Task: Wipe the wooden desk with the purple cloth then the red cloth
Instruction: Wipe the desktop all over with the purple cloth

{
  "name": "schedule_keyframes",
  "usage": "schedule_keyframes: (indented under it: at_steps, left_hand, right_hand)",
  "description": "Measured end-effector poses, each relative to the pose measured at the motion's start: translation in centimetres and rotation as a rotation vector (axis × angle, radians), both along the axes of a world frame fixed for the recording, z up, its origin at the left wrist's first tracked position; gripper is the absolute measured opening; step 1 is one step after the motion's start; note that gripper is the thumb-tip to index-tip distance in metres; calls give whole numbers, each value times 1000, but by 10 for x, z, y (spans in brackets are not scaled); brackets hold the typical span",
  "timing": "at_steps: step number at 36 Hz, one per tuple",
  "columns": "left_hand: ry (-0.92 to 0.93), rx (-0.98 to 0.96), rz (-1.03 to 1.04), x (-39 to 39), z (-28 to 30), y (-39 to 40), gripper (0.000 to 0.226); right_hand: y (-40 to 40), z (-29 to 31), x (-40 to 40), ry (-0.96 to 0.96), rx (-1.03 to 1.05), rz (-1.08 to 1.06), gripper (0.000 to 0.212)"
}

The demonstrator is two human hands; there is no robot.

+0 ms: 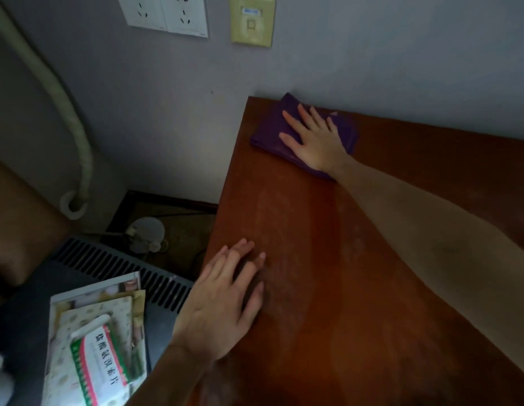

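Flat right hand [313, 142] on folded purple cloth [272, 127]

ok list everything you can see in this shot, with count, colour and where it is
folded purple cloth: 1, purple, far left corner of the desk, by the wall
wooden desk: 1, reddish brown, right half of the view
wall socket plates: 2, white, side by side on the wall, top
blank wall plate: 1, yellowish, right of the sockets
padded pipe: 1, pale, down the wall at left
slatted dark unit: 1, dark grey, left of the desk
stack of printed papers: several, pale, on that unit
red, green and white medicine box: 1, on the stack
red cloth: none in view
left hand: flat on the desk's left edge, holding nothing
right hand: pressed flat on the purple cloth
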State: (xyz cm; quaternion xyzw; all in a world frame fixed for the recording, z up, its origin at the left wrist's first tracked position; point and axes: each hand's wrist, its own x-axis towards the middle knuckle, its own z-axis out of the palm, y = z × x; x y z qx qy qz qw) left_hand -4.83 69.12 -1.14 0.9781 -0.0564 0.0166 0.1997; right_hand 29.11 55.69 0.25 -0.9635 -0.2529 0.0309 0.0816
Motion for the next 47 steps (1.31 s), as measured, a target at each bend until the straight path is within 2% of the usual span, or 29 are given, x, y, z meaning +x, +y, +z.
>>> schedule_keyframes:
  at_steps: [7,10,14,16,20,26,30,33,39,47]
  left_hand:
    - [-59,-24,29,-4,4,-4,46]
    - [-104,-2,2,-7,8,-4,45]
    - [-180,-17,-39,-14,9,-6,36]
    - [-178,-1,-75,-17,8,-5,39]
    - [-133,-18,-82,-17,7,-9,40]
    - [-104,-130,-14,-6,11,-31,43]
    - [-55,-167,-32,8,7,-49,55]
    - [-22,-130,-50,16,4,-63,60]
    - [31,87,-129,22,0,-70,60]
    - [57,80,-106,24,-1,-70,61]
  right_hand:
    - [-49,-10,-153,-35,23,-164,75]
    - [-60,-12,-220,-39,16,-186,73]
    - [-80,-13,-310,-83,34,-137,69]
    - [-94,-12,-351,-74,43,-90,68]
    - [-122,-8,-385,-14,20,64,68]
    - [-162,4,-303,57,-63,467,67]
    - [-175,3,-227,33,-113,580,65]
    - [-181,1,-169,-16,-111,535,63]
    - [-182,-1,-74,-26,-86,387,62]
    - [-171,-2,9,-20,-12,239,64]
